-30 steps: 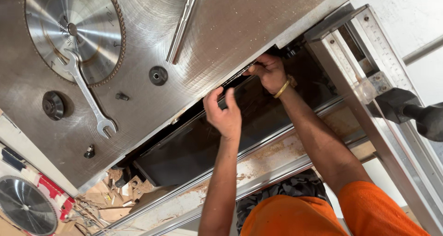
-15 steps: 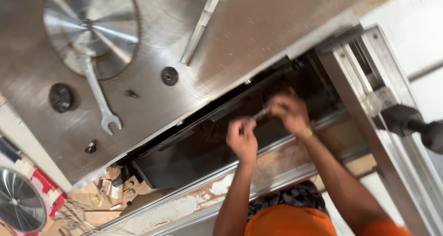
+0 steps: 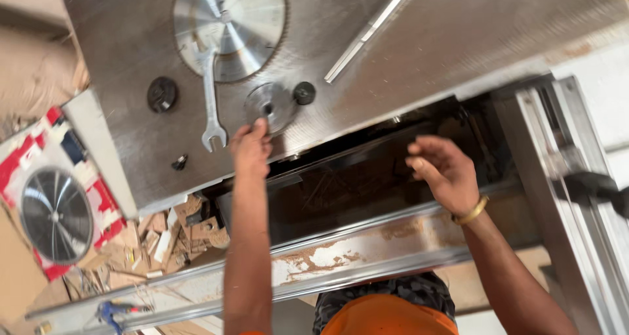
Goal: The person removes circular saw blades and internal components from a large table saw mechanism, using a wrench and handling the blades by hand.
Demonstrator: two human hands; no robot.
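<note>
While the left hand [image 3: 251, 146] reaches its fingertips onto the round grey metal flange washer [image 3: 269, 105] lying on the steel saw table [image 3: 458, 34], near the flat spanner [image 3: 211, 102], nothing is gripped yet; the right hand [image 3: 445, 171] hovers open and empty over the dark slot. The pick-up step looks in hand; closing fingers around the washer seems needed next.

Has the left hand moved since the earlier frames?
Yes. The left hand has left the dark opening and gone up onto the steel saw table, fingers touching the round flange beside the wrench.

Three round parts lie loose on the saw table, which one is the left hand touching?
The shiny metal flange disc, under the left hand fingertips. The two other round parts are black knobs: a small one beside it, a larger one past the wrench.
</note>
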